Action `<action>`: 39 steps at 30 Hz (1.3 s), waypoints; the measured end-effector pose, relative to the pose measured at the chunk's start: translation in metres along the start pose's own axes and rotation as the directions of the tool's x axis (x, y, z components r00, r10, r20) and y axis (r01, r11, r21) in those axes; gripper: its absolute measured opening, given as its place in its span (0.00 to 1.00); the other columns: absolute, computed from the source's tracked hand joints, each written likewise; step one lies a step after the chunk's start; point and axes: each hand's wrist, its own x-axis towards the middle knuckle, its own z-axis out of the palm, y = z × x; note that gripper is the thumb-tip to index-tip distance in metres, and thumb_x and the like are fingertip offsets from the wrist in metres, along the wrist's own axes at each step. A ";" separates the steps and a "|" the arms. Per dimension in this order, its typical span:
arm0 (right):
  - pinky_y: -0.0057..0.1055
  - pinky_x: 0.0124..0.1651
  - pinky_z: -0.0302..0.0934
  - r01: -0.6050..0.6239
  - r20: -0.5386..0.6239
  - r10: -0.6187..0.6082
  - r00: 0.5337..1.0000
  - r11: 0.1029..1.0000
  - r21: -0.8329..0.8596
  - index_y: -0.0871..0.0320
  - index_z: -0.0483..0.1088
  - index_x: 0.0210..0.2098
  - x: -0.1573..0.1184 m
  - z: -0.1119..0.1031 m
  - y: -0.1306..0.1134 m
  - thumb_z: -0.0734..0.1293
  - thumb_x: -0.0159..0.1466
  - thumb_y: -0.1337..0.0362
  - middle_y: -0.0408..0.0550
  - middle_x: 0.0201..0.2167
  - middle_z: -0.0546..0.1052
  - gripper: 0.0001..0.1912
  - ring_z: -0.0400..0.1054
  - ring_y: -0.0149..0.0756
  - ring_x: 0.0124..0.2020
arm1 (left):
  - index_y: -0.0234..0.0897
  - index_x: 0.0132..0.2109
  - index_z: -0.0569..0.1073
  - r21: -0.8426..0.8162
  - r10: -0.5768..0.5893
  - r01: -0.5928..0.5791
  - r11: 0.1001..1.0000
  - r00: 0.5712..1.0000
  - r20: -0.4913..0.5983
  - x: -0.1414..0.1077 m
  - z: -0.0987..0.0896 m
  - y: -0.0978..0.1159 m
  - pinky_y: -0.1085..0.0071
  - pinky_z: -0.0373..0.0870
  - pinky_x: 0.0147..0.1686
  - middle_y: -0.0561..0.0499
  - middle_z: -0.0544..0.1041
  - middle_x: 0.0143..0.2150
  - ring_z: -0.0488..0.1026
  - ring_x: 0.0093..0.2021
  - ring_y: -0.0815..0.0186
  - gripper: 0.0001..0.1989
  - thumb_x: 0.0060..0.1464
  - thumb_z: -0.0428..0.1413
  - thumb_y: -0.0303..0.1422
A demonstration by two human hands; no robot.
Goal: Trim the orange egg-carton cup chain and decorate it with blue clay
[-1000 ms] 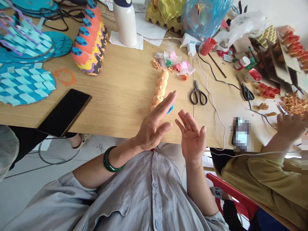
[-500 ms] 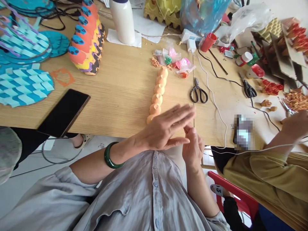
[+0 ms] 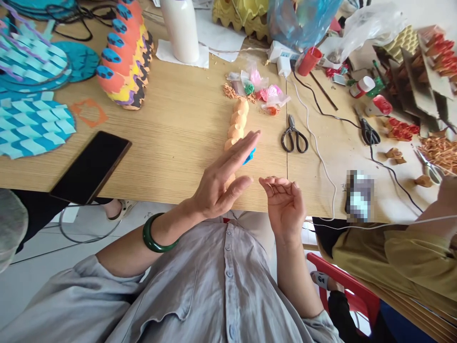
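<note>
Head view: the left hand [image 3: 223, 183], held flat, has its grip released, partly hiding the bumpy orange strip [image 3: 238, 119] on the surface [image 3: 174, 152]; the right hand [image 3: 285, 207], loosely cupped, grip also released, is near the black scissors [image 3: 292, 124].

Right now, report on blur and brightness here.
In the head view, blocky pixels obscure the dark object right of the right hand; the head view shows scissors fairly crisp, and the wall at its upper right pale and bright.
</note>
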 end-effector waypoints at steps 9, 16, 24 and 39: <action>0.45 0.62 0.69 0.030 -0.088 -0.038 0.995 0.996 -0.081 0.50 0.81 0.39 -0.007 0.009 0.003 0.59 0.71 0.55 0.46 0.43 0.83 0.19 0.77 0.39 0.48 | 0.42 0.79 0.41 0.090 0.068 -0.080 0.993 0.989 0.128 -0.010 0.022 -0.005 0.52 0.53 0.76 0.48 0.49 0.80 0.49 0.78 0.52 0.39 0.70 0.42 0.52; 0.48 0.65 0.66 0.211 -0.034 -0.242 0.970 0.899 -0.384 0.50 0.81 0.43 -0.016 0.005 0.007 0.57 0.74 0.50 0.47 0.46 0.82 0.23 0.75 0.43 0.54 | 0.38 0.77 0.50 0.135 0.091 -0.090 0.987 0.996 -0.001 -0.004 0.013 0.006 0.51 0.54 0.76 0.46 0.53 0.79 0.52 0.78 0.51 0.35 0.71 0.43 0.47; 0.48 0.60 0.70 0.033 -0.069 -0.051 0.996 0.971 -0.238 0.52 0.83 0.39 -0.011 0.007 0.002 0.56 0.74 0.48 0.47 0.42 0.86 0.26 0.78 0.44 0.52 | 0.38 0.79 0.42 0.145 0.138 -0.151 0.978 0.986 0.093 -0.010 0.024 -0.003 0.52 0.50 0.77 0.46 0.47 0.80 0.48 0.79 0.53 0.40 0.70 0.41 0.53; 0.29 0.42 0.75 -0.333 -0.052 0.372 0.927 0.878 0.344 0.53 0.73 0.29 0.015 -0.017 0.000 0.63 0.70 0.60 0.38 0.25 0.74 0.13 0.70 0.28 0.28 | 0.41 0.75 0.57 -0.247 -0.270 0.251 0.936 0.962 -0.044 -0.018 0.008 0.006 0.48 0.56 0.74 0.44 0.59 0.77 0.55 0.76 0.52 0.29 0.73 0.40 0.44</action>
